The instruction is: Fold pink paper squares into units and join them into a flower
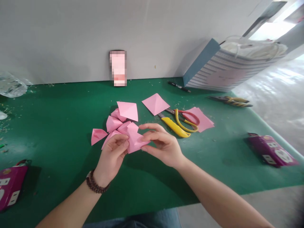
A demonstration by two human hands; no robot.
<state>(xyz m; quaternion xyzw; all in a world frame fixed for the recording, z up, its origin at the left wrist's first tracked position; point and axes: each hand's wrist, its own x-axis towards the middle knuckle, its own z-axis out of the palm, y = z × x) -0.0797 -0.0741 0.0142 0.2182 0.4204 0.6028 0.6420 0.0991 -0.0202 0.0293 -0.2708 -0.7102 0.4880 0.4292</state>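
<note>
Between my two hands, just above the green table, is a piece of folded pink paper [136, 141]. My left hand [113, 153], with a dark bead bracelet at the wrist, pinches its left side between thumb and fingers. At its right corner my right hand [163, 145] grips it with thumb and fingertips. Several folded pink paper pieces [113, 123] lie in a loose heap right behind and to the left of my hands. One small folded piece [98, 136] sits apart at the left. A creased pink square [156, 104] lies farther back.
Red-and-yellow-handled scissors [187, 120] rest partly on a stack of pink paper [201, 119], beside a yellow cutter [176, 127]. Pliers [230, 100], a pen [178, 86], a striped paper bag [213, 71] and a phone [118, 68] stand or lie farther back. Purple boxes [273, 150] are at both sides.
</note>
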